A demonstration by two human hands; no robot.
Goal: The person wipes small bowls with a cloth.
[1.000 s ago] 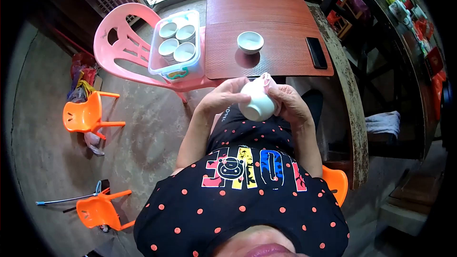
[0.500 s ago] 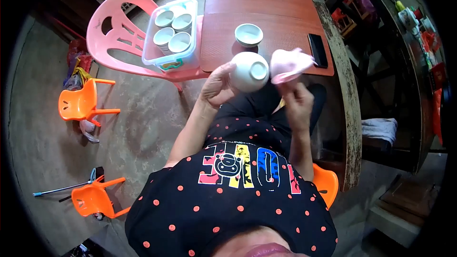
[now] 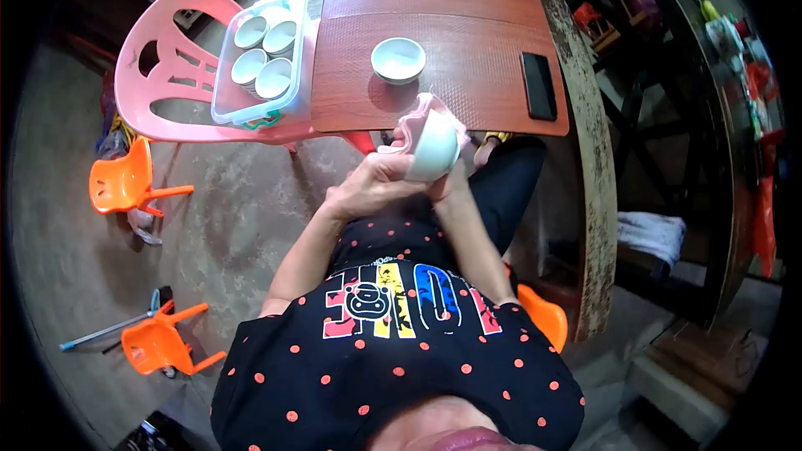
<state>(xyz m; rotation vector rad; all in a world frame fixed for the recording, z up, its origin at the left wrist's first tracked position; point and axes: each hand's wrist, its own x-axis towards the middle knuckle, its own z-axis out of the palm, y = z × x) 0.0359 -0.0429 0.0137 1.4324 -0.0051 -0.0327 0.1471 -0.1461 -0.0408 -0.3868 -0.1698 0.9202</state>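
Clearly, the left hand is clamped on a glossy white round bowl, tipped sideways, with a soft pink cloth at its far-left edge. The right hand sits behind the bowl, its hold hidden. Just beyond the grip, another white bowl stands upright on the reddish-brown table; farther left, nearer the left hand, is a clear plastic tub.
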